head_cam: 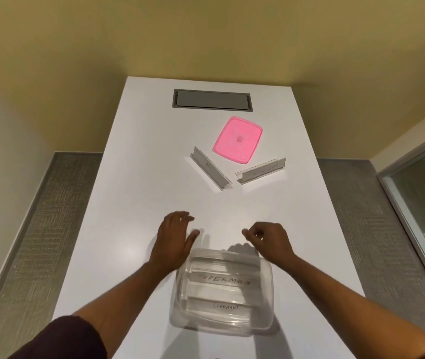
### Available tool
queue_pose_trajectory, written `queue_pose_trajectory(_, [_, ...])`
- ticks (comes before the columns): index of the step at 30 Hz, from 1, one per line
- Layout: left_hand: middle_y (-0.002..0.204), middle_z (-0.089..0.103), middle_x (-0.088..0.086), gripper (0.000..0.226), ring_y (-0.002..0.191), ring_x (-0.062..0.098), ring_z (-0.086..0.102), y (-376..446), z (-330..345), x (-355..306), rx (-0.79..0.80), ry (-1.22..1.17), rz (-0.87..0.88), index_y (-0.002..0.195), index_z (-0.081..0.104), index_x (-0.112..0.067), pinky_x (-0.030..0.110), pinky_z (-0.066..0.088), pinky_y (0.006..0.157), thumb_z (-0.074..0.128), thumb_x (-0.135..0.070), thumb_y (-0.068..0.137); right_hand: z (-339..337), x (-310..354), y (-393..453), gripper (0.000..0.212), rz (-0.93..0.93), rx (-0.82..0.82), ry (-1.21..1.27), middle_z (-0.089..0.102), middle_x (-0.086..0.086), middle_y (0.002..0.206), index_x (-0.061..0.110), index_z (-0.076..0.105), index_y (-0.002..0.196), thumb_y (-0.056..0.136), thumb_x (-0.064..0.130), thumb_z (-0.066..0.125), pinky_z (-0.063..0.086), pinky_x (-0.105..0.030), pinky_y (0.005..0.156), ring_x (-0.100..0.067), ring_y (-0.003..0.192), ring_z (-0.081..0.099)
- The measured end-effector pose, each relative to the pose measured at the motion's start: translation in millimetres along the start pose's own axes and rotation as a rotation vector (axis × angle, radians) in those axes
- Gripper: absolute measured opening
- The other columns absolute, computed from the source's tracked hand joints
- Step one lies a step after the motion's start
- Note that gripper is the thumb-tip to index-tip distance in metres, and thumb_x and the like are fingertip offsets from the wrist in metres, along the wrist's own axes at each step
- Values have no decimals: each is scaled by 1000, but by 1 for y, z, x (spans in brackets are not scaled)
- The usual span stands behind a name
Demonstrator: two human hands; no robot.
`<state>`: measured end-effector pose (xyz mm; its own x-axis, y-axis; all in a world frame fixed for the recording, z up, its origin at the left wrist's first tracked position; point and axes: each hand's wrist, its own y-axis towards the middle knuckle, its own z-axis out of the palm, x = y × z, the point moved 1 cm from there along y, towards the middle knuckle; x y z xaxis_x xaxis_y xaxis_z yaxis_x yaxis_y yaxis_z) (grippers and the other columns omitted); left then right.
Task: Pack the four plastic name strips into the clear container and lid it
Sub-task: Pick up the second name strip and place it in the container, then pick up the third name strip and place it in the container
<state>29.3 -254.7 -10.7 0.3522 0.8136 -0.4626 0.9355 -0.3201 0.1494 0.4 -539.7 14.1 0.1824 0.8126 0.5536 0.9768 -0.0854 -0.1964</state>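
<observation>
The clear container (223, 291) sits on the white table (118, 229) at the near end, lidless and a little blurred. Two name strips lie flat inside it, side by side along its length. The strip farther from the person reads SUPERMAN (225, 278); the nearer one reads ELEPHANT (225, 306).

The left hand (174, 239) is at the container's far-left corner, palm down, fingers spread and loose, thumb out toward the rim. Whether it touches the wall cannot be told. The right hand (269, 239) is above the container's far-right corner, fingers curled in with thumb and forefinger close together, nothing visible between them; it casts a shadow on the far rim. Both forearms run back along the container's sides, and a dark sleeve (58, 340) shows on the left arm.

Beyond the container, well apart from it, two more strips stand on edge on the table. The left strip (210, 168) and the right strip (262, 169) angle toward each other, near ends close but not touching. Their writing is too faint to read.

The pink lid (237, 139) lies flat just beyond those two strips, between their far ends. Farther still from the container, a grey hatch (212, 99) is set into the tabletop.
</observation>
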Motion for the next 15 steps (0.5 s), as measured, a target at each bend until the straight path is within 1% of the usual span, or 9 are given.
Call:
queue_pose_trajectory(2, [130,59,12,46,126,32,48,33,-4,7,19,-18,-75,128,58,-6,40,39,108,52,-41,98,-3,8,31,30,121,7,131,75,4,67,19,77,71,92,40,70,53,-32,72,-12,68,70])
queue_pose_trajectory(5, [141,51,18,61,135,37,41,81,-6,20,170,-99,-256,143,41,1,44,34,112,57,-37,97,-1,17,78,19,310,39,415,80,1,78,19,80,77,90,29,71,55,-32,77,-17,81,75])
queue_pose_trajectory(7, [146,46,22,73,140,35,38,116,-4,30,282,-175,-390,150,26,3,44,27,117,57,-36,97,5,21,110,13,406,51,574,80,-4,89,15,80,84,88,22,70,55,-34,79,-19,84,74])
queue_pose_trajectory(9, [150,43,22,77,142,35,39,148,-4,39,309,-302,-535,152,20,0,45,27,119,60,-34,96,12,24,139,13,445,42,626,75,-1,85,10,77,83,86,19,67,53,-36,78,-20,82,67])
queue_pose_trajectory(10, [151,42,21,77,141,35,40,163,-2,44,293,-359,-597,153,21,-2,45,29,118,61,-34,95,18,25,152,12,442,34,619,70,1,84,11,75,83,86,19,67,51,-37,79,-20,84,63])
queue_pose_trajectory(11, [152,42,19,76,141,35,41,177,-1,49,276,-391,-642,153,23,-4,46,32,117,62,-33,94,22,26,164,9,426,28,589,69,3,87,15,75,88,87,22,69,51,-36,83,-20,89,62])
queue_pose_trajectory(13, [153,41,18,74,137,35,46,202,5,60,264,-415,-697,153,24,-6,46,35,116,61,-33,94,33,26,184,29,362,25,428,71,1,108,16,73,113,88,29,73,51,-36,96,-20,104,64])
queue_pose_trajectory(14, [153,41,18,74,134,36,49,212,8,63,266,-429,-717,153,23,-6,45,36,115,60,-33,95,37,27,189,38,315,25,335,71,-1,117,15,70,123,89,31,73,50,-37,101,-20,110,64])
queue_pose_trajectory(15, [154,40,17,75,132,37,51,221,14,66,269,-452,-741,153,21,-6,45,38,114,59,-32,95,42,27,197,42,272,28,263,69,-3,123,14,67,127,90,32,72,48,-37,102,-21,114,63])
